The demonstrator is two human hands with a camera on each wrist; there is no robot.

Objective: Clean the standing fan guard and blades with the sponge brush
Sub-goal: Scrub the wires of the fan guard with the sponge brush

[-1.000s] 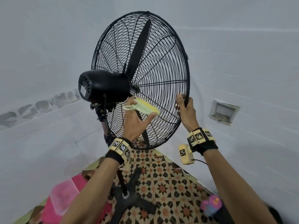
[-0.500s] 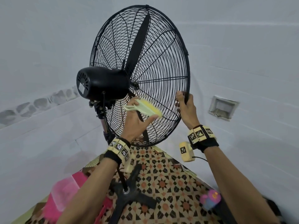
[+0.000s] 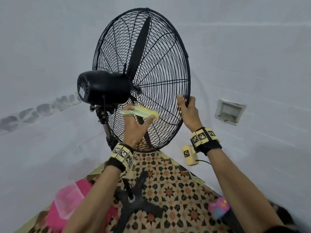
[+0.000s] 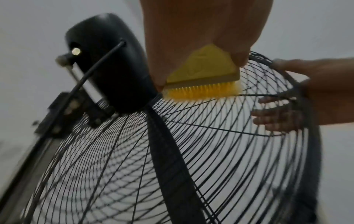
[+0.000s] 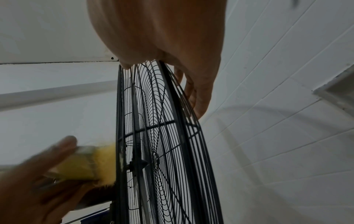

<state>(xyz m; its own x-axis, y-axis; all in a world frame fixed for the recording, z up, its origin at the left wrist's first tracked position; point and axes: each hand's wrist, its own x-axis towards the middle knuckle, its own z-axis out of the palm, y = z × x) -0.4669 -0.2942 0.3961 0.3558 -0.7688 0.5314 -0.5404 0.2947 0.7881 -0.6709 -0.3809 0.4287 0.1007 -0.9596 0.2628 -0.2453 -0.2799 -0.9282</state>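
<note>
A black standing fan faces away from me, its round wire guard (image 3: 159,68) tilted up and a dark blade (image 3: 139,46) showing behind the wires. My left hand (image 3: 136,121) grips a yellow sponge brush (image 3: 143,112) and holds its bristles (image 4: 203,91) against the rear guard (image 4: 191,151) just right of the black motor housing (image 3: 104,87). My right hand (image 3: 188,111) clasps the guard's rim (image 5: 172,94) on the lower right, thumb on the rear wires and fingers curled round the front.
White walls close in on both sides. The fan's black cross base (image 3: 134,202) stands on a patterned floor (image 3: 168,179). A pink tub with a clear lid (image 3: 67,200) lies at lower left. A recessed wall box (image 3: 229,111) is at right.
The brush has slid a little rightward and flatter along the rear guard. The fan head sits slightly higher in view. The right hand keeps its hold on the rim.
</note>
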